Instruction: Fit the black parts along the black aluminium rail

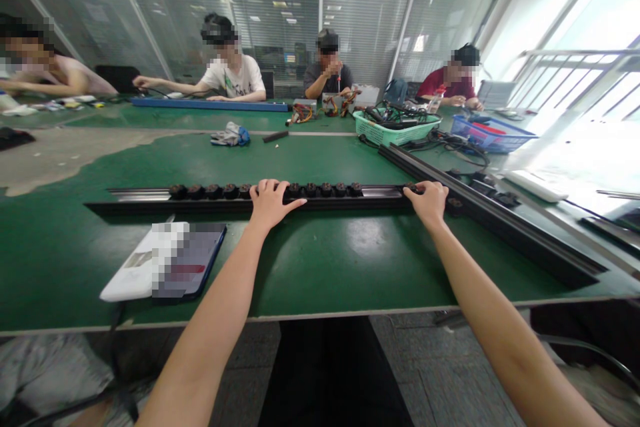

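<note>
Green basket (pixel 383 129), blue basket (pixel 493 141), what seems a glove (pixel 231 136)

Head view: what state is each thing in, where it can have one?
Front rail, partly filled with black parts
Left hand, on the rail, thumb spread
Right hand, fingers pinching a black part at the rail's right end
Second rail, lying angled
Green basket, loaded with cables
Blue basket, holding something red
Gray-blue cloth, crumpled

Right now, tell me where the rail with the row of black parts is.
In the head view, the rail lies crosswise mid-picture on the table, under the left hand, its right end by the right hand, left of the slanted rail.
</note>
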Demonstrator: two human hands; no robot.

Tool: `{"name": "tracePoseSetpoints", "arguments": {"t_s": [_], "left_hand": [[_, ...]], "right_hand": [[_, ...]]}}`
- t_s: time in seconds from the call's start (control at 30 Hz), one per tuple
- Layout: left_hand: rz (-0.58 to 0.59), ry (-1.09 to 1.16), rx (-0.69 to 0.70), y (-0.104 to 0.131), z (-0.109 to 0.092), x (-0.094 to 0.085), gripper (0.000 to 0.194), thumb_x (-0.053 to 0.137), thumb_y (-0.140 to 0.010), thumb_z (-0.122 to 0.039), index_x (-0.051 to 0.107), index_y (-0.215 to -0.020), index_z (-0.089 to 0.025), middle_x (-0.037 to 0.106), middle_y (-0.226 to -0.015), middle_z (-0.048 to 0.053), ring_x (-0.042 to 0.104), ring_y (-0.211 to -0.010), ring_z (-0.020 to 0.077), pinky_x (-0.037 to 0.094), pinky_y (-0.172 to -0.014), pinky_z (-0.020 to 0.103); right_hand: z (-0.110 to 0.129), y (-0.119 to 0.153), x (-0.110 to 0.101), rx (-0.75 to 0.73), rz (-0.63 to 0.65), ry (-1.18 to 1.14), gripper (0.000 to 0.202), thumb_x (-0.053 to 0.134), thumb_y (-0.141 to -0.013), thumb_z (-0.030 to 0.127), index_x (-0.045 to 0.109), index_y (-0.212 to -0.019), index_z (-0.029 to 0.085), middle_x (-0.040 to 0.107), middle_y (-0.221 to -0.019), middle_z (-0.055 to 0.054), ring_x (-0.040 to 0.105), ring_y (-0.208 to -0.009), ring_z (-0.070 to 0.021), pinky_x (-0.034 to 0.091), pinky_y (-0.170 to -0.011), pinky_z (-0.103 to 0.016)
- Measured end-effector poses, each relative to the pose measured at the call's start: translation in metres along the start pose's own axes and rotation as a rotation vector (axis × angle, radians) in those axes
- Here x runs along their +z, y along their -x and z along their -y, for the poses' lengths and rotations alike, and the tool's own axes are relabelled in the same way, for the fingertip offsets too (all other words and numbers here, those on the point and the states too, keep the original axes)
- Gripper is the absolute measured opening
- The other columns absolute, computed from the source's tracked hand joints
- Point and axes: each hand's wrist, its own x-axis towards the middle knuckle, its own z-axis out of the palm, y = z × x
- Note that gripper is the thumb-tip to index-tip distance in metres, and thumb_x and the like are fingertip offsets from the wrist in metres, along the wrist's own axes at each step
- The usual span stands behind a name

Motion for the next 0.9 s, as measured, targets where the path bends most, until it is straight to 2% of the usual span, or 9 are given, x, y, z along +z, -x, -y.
{"name": "tracePoseSetpoints", "arguments": {"t_s": [0.37, 0.9], "left_hand": [[-0.008, 0.004, 0.005, 0.0005, -0.0011, -0.0003, 0.07, 0.049, -0.09, -0.076, 0.061, -0.135, -0.024, 0.056, -0.137, 0.017, 0.038, -0.132, 0.0375, 0.027, -0.111, 0.055], [-0.015, 0.017, 0.013, 0.0003, 0.0006, 0.0011, 0.07, 0.05, -0.09, -0.075, 0.062, -0.135, -0.023, 0.056, -0.137, 0.018, 0.038, -0.132, 0.0376, 0.026, -0.111, 0.055]], "right_hand": [[0.0002, -0.0008, -0.003, 0.045, 0.014, 0.004, 0.03, 0.066, -0.074, 0.049, 0.066, -0.084, 0.02, 0.063, -0.096, -0.015, 0.044, -0.107, -0.0349, 0.039, -0.095, -0.05], [-0.0039, -0.0016, -0.0044, 0.037, -0.042, 0.019, 0.029, 0.065, -0.073, 0.049, 0.065, -0.082, 0.021, 0.061, -0.092, -0.015, 0.045, -0.105, -0.0351, 0.042, -0.091, -0.051]]}}
